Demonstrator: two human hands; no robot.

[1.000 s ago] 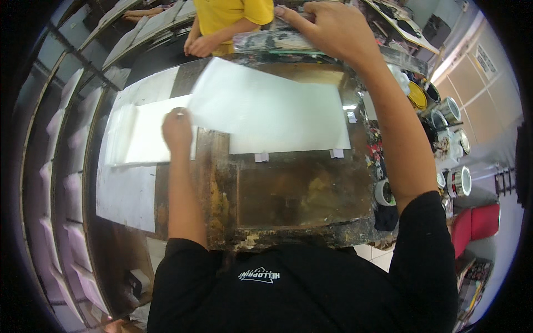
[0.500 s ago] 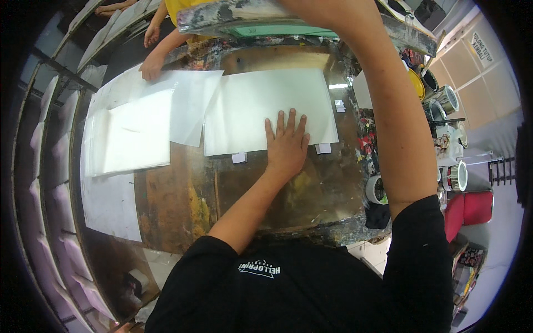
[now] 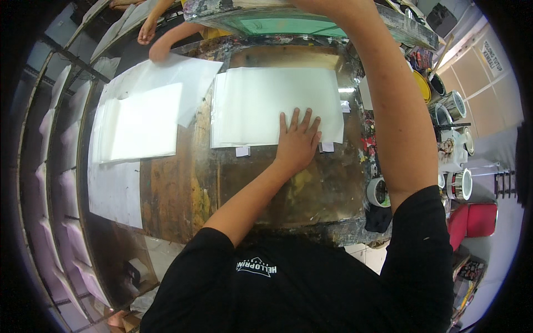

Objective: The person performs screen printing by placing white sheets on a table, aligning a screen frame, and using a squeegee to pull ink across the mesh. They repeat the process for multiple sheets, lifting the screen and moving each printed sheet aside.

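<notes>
My left hand (image 3: 298, 141) lies flat with its fingers spread on the near right part of a whitish translucent sheet (image 3: 255, 105). Small white tabs (image 3: 242, 151) sit along the sheet's near and right edges. At the far side, a paint-stained screen printing frame (image 3: 395, 26) with green mesh (image 3: 288, 26) is tilted up over the table. My right arm reaches across to that frame; my right hand (image 3: 333, 4) is at its upper edge, its fingers cut off by the picture's top. On the left, a co-worker's hand (image 3: 160, 53) is at a loose translucent sheet (image 3: 191, 72) above a stack of white sheets (image 3: 141, 127).
The stained wooden table (image 3: 172, 194) carries a large white paper (image 3: 114, 194) under the stack. A roll of tape (image 3: 378, 191) and a black cloth (image 3: 378, 218) lie at the right edge. Paint cans (image 3: 459, 184) crowd beyond it. A drying rack (image 3: 83, 139) stands left; a red chair (image 3: 481, 219), right.
The sheet under my left hand has turned slightly and now lies straighter along the tabs. The co-worker's loose sheet has come away from it, toward the left. The tilted frame stays up.
</notes>
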